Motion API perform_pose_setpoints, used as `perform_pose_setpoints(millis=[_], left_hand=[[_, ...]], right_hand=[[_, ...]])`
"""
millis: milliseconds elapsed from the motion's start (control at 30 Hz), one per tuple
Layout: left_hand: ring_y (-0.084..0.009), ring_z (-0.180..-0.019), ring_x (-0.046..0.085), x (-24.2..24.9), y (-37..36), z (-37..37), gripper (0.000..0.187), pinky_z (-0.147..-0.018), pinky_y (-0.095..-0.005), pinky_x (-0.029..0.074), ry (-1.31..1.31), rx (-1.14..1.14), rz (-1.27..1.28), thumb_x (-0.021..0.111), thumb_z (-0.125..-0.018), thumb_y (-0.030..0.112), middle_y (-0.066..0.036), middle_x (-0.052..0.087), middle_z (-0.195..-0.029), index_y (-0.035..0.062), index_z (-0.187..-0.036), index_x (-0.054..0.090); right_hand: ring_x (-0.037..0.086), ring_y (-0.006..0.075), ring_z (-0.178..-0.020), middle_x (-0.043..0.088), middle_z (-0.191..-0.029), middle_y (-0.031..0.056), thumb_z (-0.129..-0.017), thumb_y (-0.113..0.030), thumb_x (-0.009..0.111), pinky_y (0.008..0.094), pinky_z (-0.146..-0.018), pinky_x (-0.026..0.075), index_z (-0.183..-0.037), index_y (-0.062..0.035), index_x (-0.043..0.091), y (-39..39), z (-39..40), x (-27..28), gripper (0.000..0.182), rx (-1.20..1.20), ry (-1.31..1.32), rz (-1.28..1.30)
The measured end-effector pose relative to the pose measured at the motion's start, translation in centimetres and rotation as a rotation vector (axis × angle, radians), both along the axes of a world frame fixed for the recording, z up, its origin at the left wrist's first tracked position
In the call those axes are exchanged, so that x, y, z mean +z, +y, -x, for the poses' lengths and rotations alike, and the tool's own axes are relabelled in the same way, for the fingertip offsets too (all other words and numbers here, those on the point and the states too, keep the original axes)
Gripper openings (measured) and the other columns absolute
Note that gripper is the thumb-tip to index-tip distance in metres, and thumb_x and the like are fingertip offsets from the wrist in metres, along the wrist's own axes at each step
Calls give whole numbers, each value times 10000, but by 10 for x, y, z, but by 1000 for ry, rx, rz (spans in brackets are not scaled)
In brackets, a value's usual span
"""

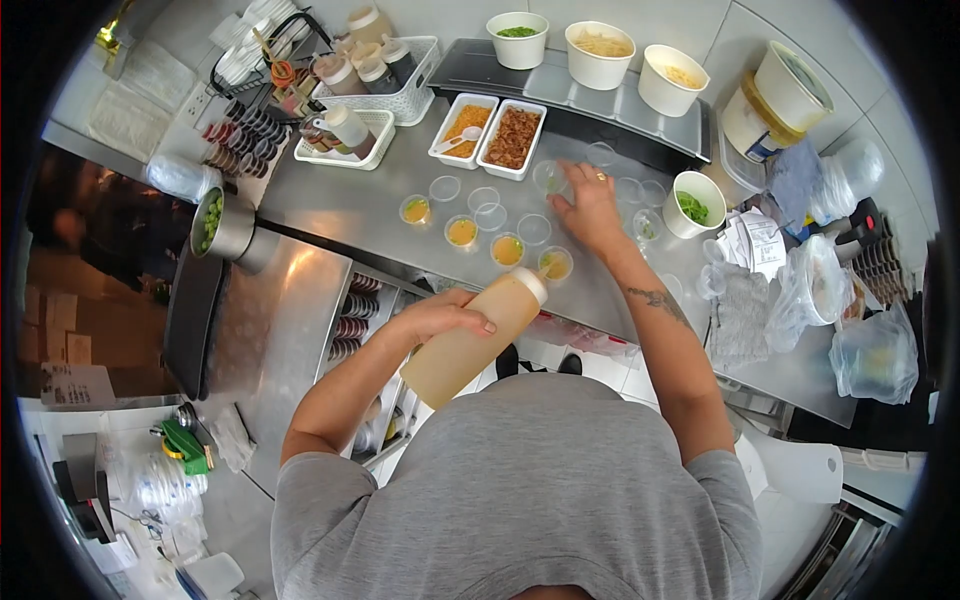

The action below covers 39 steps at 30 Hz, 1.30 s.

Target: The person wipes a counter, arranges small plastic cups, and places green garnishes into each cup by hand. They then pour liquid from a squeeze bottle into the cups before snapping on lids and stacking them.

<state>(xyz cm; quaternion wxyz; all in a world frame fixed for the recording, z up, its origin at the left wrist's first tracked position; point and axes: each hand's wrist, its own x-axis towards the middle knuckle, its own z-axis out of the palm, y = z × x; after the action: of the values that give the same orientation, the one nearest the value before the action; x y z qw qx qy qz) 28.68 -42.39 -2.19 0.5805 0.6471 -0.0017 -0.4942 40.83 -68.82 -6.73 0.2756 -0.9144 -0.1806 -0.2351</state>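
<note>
My left hand is wrapped around a large squeeze bottle of cloudy tan liquid. The bottle is tipped, its white cap pointing toward a small clear cup with yellowish liquid at the counter's front edge. Three similar filled sauce cups, one of them a cup with green bits, stand to the left. Farther back, my right hand has thumb and fingers at the right side of a small clear plastic cup. Round clear lids or cups, such as a clear disc, lie between the hands.
White trays of orange bits and brown crispy topping sit behind the cups. Tubs of toppings line the raised shelf. A tub of greens stands right of my right hand. Bottle baskets and a steel pot are left.
</note>
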Motion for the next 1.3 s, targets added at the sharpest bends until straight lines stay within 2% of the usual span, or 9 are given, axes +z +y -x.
perform_pose_setpoints(millis=[133,267,433,533,767,867,1067,1167,1300], left_hand=[[-158,-895,623,2,-2,0,615,-771,-289,502,0,-6,-7,735,-722,280,-99,650,-1012,-44,-1221,578],[-161,-920,619,-1,-1,-1,633,-790,-289,499,-4,-25,7,740,-722,290,-96,646,-1031,-36,-1237,567],[-161,-940,613,2,-2,-1,648,-801,-292,498,-27,-50,7,742,-722,296,-96,643,-1047,-25,-1253,556],[-166,-936,615,4,-4,-1,652,-796,-293,499,-13,-60,13,734,-722,302,-103,642,-1043,-22,-1258,554],[-169,-908,622,1,-3,1,645,-767,-282,500,9,-8,4,722,-715,299,-110,644,-1025,-24,-1250,564],[-165,-896,622,3,-2,2,637,-756,-279,501,2,-3,-2,722,-716,296,-104,647,-1009,-33,-1239,569],[-157,-875,624,-2,1,3,611,-746,-279,503,-30,15,-6,721,-721,298,-95,653,-983,-42,-1210,585],[-157,-872,625,-1,2,2,600,-743,-279,504,-42,26,-14,724,-720,296,-95,655,-980,-42,-1199,591],[-155,-871,625,3,1,1,592,-740,-280,505,-42,43,4,731,-718,294,-93,655,-978,-40,-1188,596]], right_hand=[[572,294,-898,592,-991,124,-731,-127,753,375,-789,460,-1246,-42,565,-13,24,35,555,23,3,-213],[573,311,-890,560,-971,140,-747,-145,735,390,-769,480,-1215,-13,549,-34,79,68,520,33,217,-257],[586,295,-843,553,-971,130,-722,-102,734,386,-726,498,-1203,-43,550,-57,148,55,518,82,433,-191],[578,290,-879,548,-994,124,-707,-81,743,374,-769,499,-1216,-40,539,-55,167,29,550,35,514,-186],[611,288,-857,562,-1079,120,-699,-63,735,376,-745,527,-1217,-50,538,-43,162,6,555,75,397,-96],[608,335,-899,561,-1106,121,-726,-111,726,414,-773,515,-1224,-55,541,-36,158,9,534,84,429,-99],[609,337,-903,557,-1113,122,-738,-123,726,417,-775,514,-1224,-52,540,-27,155,6,526,66,434,-99],[614,292,-817,563,-1106,118,-723,-107,744,382,-717,525,-1227,-53,542,-24,152,1,546,65,353,-95],[613,296,-823,562,-1101,122,-737,-128,737,385,-716,523,-1228,-49,537,-21,148,-1,536,47,335,-99]])
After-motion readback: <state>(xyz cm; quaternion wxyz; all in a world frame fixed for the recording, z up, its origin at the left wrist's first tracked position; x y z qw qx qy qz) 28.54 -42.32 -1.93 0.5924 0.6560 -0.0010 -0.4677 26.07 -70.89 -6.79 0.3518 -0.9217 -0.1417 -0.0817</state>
